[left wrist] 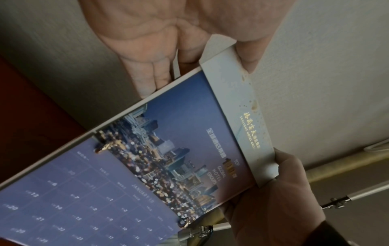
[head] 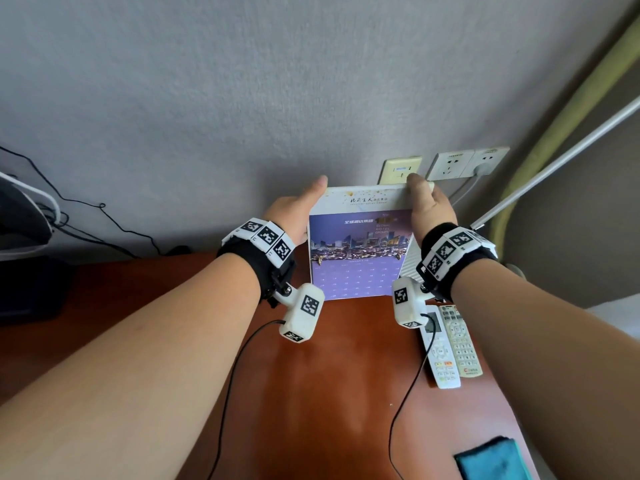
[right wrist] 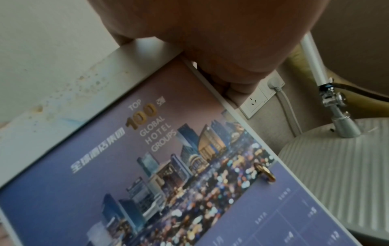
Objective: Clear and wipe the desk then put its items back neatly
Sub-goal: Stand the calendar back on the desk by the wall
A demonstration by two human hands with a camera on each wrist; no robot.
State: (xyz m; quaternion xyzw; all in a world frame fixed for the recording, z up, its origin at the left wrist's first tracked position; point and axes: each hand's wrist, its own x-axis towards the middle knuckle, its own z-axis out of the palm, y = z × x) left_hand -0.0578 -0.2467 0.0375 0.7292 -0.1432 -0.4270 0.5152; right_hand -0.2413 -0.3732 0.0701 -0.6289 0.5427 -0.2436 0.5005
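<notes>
Both hands on calendar (head: 360, 247), middle of frame, by wall. Left hand (head: 294, 216) and right hand (head: 431, 206) pinch top corners, thumbs in front. Set bottom edge flat on desk (head: 311, 393), keep straight, don't bump remotes (head: 450, 344).

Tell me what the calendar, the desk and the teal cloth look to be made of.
Calendar: printed glossy card, thin stiff edge, gold metal rings.
Desk: reddish-brown wood or veneer, polished, with soft reflections.
Teal cloth: soft fabric, likely microfibre; matte, fuzzy edge.
</notes>
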